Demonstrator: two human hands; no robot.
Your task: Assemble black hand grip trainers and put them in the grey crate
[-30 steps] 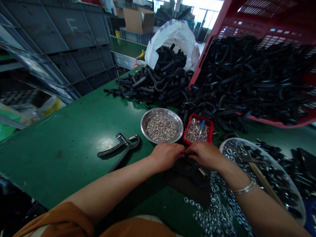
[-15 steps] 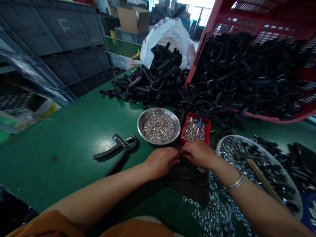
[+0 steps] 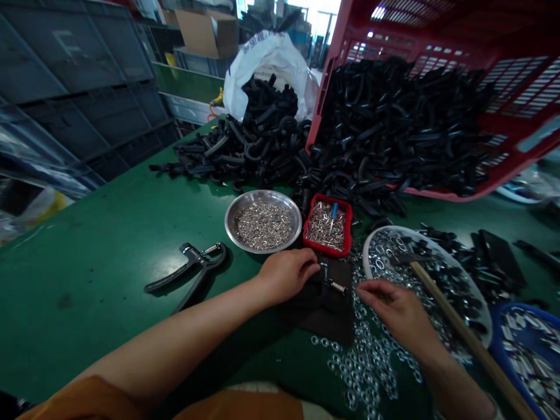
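Observation:
My left hand (image 3: 289,274) is closed, its fingertips at the upper end of a black hand gripper (image 3: 326,297) with a coil spring. This hand gripper lies on a dark pad (image 3: 336,329), partly hidden by the hand. To its right, my right hand (image 3: 400,312) hovers over loose washers (image 3: 371,361), fingers loosely bent and apart; nothing shows in them. Another hand gripper (image 3: 196,271) with a spring rests on the green table to the left. Beyond my hands stand a steel bowl (image 3: 231,230) of small metal pins and a red tray (image 3: 349,233) of pins with a blue-handled screwdriver (image 3: 335,213).
A white basin (image 3: 366,256) holds washers and black parts, with a hammer (image 3: 464,332) lying across it. At the right is a blue basin (image 3: 499,350) of metal pieces. Black handles (image 3: 262,140) heap at the back, beside a tilted red crate (image 3: 464,195) and a white sack (image 3: 238,99).
My right hand has left the hand gripper and moved right and nearer, over the washers. My left hand stays at the hand gripper. The view has turned slightly right.

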